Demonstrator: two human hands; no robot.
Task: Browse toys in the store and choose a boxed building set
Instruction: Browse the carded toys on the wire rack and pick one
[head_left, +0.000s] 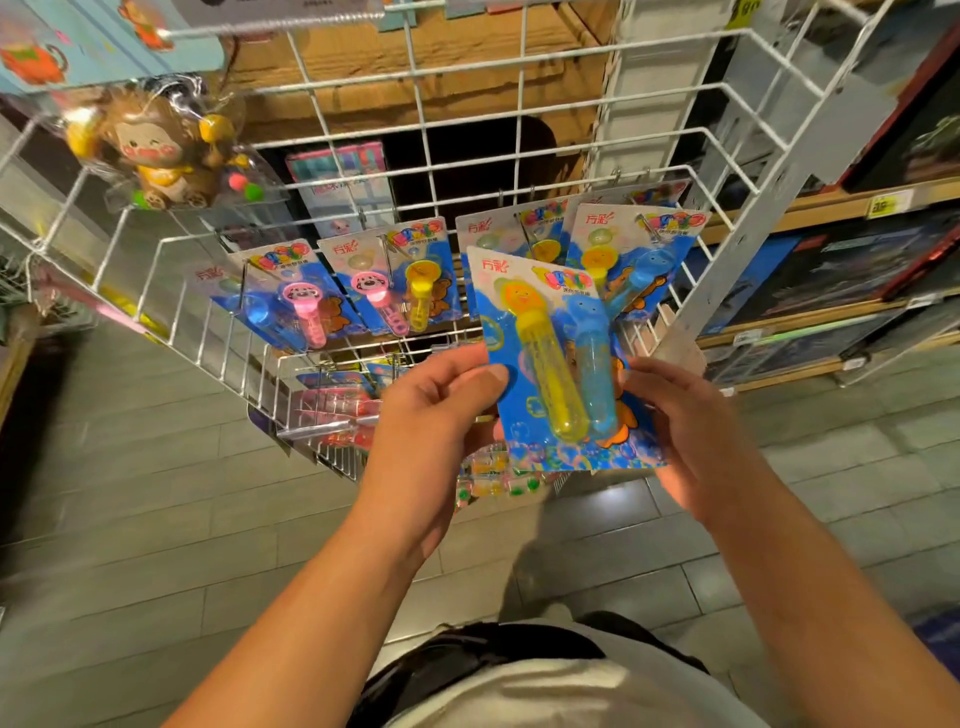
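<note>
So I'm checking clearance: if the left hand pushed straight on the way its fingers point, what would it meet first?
Probably the left edge of the bubble wand card that the left hand already holds; depth beyond is unclear.

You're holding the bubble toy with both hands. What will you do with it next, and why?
Probably hang the bubble wand card back on the wire rack. Both the left hand and right hand hold it, but it isn't a building set; the boxed sets sit on the right.
</note>
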